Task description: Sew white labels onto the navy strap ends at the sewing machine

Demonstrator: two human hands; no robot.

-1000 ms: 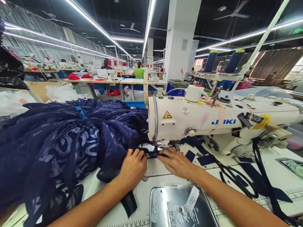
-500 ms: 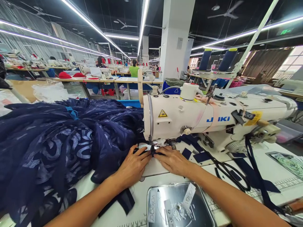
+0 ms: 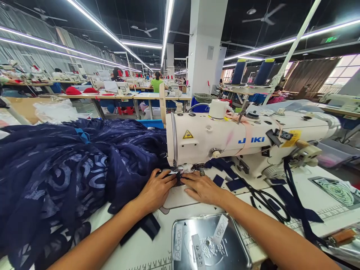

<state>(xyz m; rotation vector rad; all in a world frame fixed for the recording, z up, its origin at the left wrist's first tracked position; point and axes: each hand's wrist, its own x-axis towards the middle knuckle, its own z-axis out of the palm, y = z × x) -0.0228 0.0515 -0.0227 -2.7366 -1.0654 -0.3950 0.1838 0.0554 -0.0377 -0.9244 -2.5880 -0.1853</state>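
A white sewing machine (image 3: 194,144) stands in front of me. At its presser foot, a small piece of dark navy fabric (image 3: 179,180) lies on the needle plate, mostly covered by my fingers. My left hand (image 3: 156,190) holds it down from the left, fingers bent and pressed onto it. From the other side my right hand (image 3: 204,188) presses on the same cloth, its fingers close together near the foot. The needle tip is hidden. A large heap of navy patterned garments (image 3: 84,176) spreads left of the machine, close to my left hand.
A shiny metal tin (image 3: 239,258) with woven labels (image 3: 221,229) lies below my hands. Black scissors (image 3: 271,205) and navy fabric scraps (image 3: 235,184) rest to the right, near coiled pale green cord (image 3: 337,193). Thread cones (image 3: 264,72) stand behind; people sit at machines farther back.
The view has shifted slightly, so the machine appears a little farther left. Both hands stay at the presser foot on the fabric, with little visible movement.
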